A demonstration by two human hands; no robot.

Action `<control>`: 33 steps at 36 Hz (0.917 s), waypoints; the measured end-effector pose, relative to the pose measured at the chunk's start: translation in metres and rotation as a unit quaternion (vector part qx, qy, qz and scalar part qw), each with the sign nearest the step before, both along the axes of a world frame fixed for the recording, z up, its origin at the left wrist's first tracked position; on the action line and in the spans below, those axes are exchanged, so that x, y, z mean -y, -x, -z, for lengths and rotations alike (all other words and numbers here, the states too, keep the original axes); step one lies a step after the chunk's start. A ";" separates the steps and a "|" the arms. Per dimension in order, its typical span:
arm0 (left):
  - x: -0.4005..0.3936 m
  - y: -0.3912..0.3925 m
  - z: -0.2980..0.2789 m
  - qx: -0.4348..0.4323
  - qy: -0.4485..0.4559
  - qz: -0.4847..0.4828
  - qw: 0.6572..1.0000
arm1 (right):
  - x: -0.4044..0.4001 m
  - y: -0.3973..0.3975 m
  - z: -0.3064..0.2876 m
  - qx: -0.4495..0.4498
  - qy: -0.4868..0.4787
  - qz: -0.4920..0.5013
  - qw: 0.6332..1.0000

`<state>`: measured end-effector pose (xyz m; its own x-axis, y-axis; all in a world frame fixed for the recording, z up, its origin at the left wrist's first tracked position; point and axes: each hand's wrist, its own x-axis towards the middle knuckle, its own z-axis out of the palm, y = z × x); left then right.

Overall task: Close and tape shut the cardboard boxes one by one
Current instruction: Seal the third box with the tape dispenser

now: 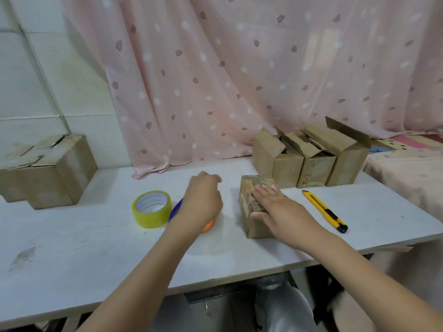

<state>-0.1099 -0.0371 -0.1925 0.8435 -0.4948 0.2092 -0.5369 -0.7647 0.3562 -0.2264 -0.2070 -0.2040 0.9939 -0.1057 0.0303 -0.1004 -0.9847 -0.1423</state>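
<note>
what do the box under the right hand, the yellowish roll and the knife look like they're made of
Box: brown corrugated cardboard, matte; fluted edges show on its top flaps.
Tape roll: glossy translucent yellowish plastic film wound on a white core, probably card.
Utility knife: smooth yellow plastic body with black slider and end; its pale tip looks metal.

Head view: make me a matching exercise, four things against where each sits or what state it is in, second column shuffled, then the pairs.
Things:
1. tape roll
2. utility knife
3. small box
4. three boxes

Place or state:
A. at the back by the curtain, flaps open
B. under the right hand, flaps shut
C. left of the left hand, standing on its edge
D. lying on the table right of the small box

Pairs: 1-C, 2-D, 3-B, 4-A
</note>
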 end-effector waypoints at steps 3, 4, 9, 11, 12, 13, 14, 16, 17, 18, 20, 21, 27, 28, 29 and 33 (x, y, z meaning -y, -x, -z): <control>0.019 0.010 0.006 -0.247 0.211 0.097 0.941 | 0.000 0.000 -0.002 -0.004 0.004 0.003 1.000; 0.024 0.013 0.010 -0.301 0.247 0.104 0.915 | 0.001 -0.001 -0.002 -0.006 0.001 0.004 1.000; 0.038 0.012 0.017 -0.345 0.313 0.089 0.880 | 0.011 0.001 -0.003 -0.009 -0.025 0.010 1.000; 0.040 0.009 0.018 -0.353 0.324 0.081 0.874 | 0.015 0.003 -0.004 -0.009 -0.030 0.006 1.000; 0.041 0.008 0.019 -0.353 0.326 0.082 0.873 | 0.017 0.003 -0.003 -0.007 -0.031 0.003 0.999; 0.042 0.007 0.021 -0.352 0.328 0.087 0.872 | 0.019 0.004 -0.002 -0.006 -0.034 0.002 0.999; 0.042 0.006 0.022 -0.353 0.328 0.095 0.871 | 0.021 0.004 -0.001 -0.005 -0.036 0.002 0.999; 0.042 0.006 0.023 -0.350 0.322 0.113 0.872 | 0.023 0.004 0.000 -0.006 -0.036 0.003 0.999; 0.043 0.006 0.023 -0.348 0.320 0.121 0.873 | 0.024 0.005 0.000 -0.009 -0.037 0.004 0.999; 0.044 0.005 0.025 -0.347 0.322 0.126 0.872 | 0.025 0.006 -0.001 -0.012 -0.038 0.006 0.999; 0.045 0.004 0.027 -0.346 0.334 0.133 0.867 | 0.026 0.007 -0.002 -0.017 -0.039 0.005 0.999; 0.045 0.003 0.027 -0.349 0.337 0.139 0.863 | 0.027 0.008 -0.002 -0.016 -0.037 0.003 0.999; 0.044 0.002 0.027 -0.393 0.335 0.152 0.843 | 0.030 0.010 -0.002 -0.027 -0.023 0.003 0.999; 0.044 0.003 0.027 -0.394 0.331 0.146 0.845 | 0.030 0.010 -0.002 -0.028 -0.021 0.003 0.999; 0.044 0.003 0.027 -0.395 0.327 0.140 0.847 | 0.030 0.010 -0.002 -0.030 -0.021 0.003 0.999; 0.045 0.007 0.028 -0.414 0.334 0.106 0.840 | 0.032 0.009 0.002 -0.025 -0.025 0.005 0.999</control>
<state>-0.1166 -0.0826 -0.2206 0.7438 -0.6583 -0.1155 0.0083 -0.1637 0.9865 -0.2353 -0.2394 -0.2057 0.9930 -0.1158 -0.0254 -0.1185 -0.9753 -0.1862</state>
